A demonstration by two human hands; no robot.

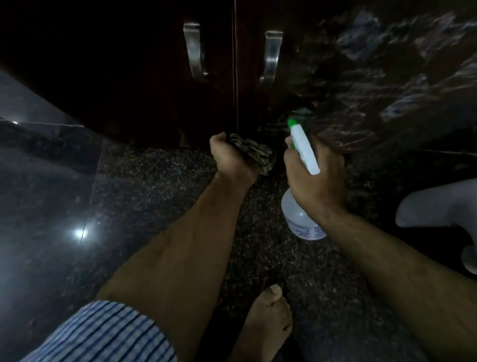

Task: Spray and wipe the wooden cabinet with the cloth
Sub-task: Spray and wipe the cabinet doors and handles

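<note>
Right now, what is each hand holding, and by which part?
The left hand clutches the bunched cloth in its fist. The right hand grips the spray bottle around its neck, just below the white trigger head.

Left hand (233, 159) grips cloth (255, 152); right hand (314, 178) holds spray bottle (302, 186) near cabinet (311, 72).

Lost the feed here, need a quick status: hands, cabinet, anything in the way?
Left hand bunches the cloth; right hand grips the spray bottle, nozzle toward the right cabinet door. Door streaked wet. Nothing blocking.
</note>
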